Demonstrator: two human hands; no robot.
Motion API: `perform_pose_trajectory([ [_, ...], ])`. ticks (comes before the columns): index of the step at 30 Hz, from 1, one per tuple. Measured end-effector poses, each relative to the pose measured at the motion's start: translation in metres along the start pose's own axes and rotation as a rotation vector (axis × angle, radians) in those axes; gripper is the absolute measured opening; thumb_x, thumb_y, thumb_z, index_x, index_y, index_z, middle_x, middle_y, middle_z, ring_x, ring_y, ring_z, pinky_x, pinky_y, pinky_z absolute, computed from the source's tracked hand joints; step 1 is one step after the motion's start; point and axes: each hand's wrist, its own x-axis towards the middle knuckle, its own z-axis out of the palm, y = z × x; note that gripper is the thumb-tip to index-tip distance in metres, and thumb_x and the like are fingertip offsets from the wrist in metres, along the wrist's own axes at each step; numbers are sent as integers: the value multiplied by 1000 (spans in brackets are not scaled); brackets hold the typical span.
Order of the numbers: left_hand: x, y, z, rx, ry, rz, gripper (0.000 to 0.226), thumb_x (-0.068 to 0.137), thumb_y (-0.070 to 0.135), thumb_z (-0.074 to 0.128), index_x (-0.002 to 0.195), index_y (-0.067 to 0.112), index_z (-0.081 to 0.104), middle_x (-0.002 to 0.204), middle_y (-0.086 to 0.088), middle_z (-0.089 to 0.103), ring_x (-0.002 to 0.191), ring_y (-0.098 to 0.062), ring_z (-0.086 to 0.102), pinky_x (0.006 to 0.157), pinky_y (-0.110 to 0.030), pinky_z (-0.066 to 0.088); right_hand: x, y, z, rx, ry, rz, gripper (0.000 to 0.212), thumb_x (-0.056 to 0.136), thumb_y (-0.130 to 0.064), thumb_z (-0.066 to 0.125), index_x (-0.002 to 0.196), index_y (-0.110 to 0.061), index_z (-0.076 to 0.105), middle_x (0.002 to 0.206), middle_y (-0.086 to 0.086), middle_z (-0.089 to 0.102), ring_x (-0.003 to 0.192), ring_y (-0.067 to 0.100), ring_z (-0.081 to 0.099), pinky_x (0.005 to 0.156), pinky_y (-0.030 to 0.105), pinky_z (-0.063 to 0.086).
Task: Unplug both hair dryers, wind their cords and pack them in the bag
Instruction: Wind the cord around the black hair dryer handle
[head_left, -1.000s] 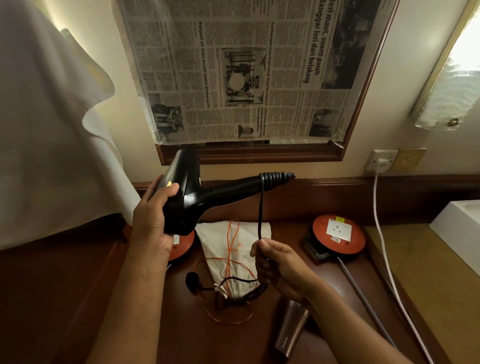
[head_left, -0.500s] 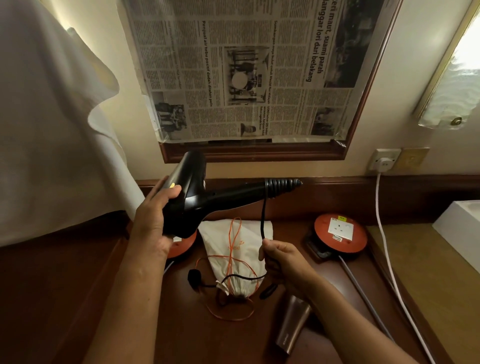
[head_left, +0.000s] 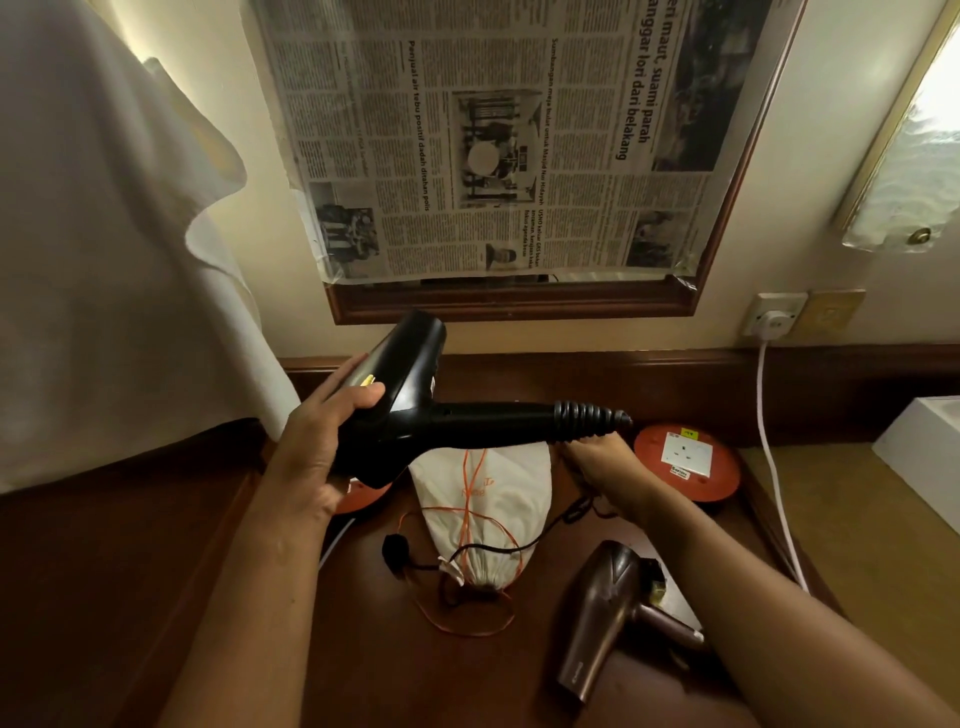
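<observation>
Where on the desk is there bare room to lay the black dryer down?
Bare wood lies left of the cloth bag and black plug, toward the desk's left edge. Crowded: around the bag, the brown dryer and the right orange disc.

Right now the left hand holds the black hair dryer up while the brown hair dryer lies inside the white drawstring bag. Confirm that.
Not quite. The left hand does hold the black hair dryer up, but the brown hair dryer lies on the wooden desk, outside and to the right of the white drawstring bag. The head view shows it.
</observation>
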Motion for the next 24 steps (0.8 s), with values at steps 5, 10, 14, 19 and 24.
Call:
perform_pose_trajectory([
  [5, 5, -1, -10, 87, -22, -24, 67, 66, 25, 69, 132, 28, 56, 129, -15, 58, 110, -34, 63, 84, -39, 54, 14, -29, -22, -228, -50, -170, 15, 88, -7, 64, 79, 3, 71, 72, 17, 65, 66, 21, 56, 63, 28, 44],
  [10, 10, -4, -13, 162, -2, -11, 68, 66, 26, 71, 132, 33, 55, 128, -11, 59, 106, -32, 66, 88, -42, 54, 23, -65, -39, -369, -15, -164, 27, 81, -29, 74, 73, -4, 73, 59, 12, 55, 49, 19, 41, 48, 25, 35],
  [14, 12, -5, -14, 214, 51, 3, 65, 65, 32, 72, 128, 39, 57, 128, -9, 58, 108, -31, 64, 86, -40, 55, 20, -85, -48, -485, 59, -267, 23, 78, -33, 76, 66, -14, 73, 55, 2, 61, 41, 6, 45, 41, 17, 35],
  [19, 12, -8, -10, 283, 105, 62, 55, 80, 24, 70, 130, 39, 54, 124, -7, 57, 106, -29, 63, 91, -42, 53, 3, -100, -40, -662, 108, -404, 20, 81, -30, 74, 77, -11, 77, 68, 2, 69, 57, 4, 60, 53, 16, 48],
  [24, 18, -12, -3, 309, 195, 136, 51, 87, 18, 64, 134, 34, 50, 122, -6, 55, 109, -30, 60, 93, -43, 52, -17, -113, -27, -775, 90, -485, 27, 87, -31, 68, 77, -7, 74, 65, 4, 66, 57, 12, 58, 52, 21, 45],
])
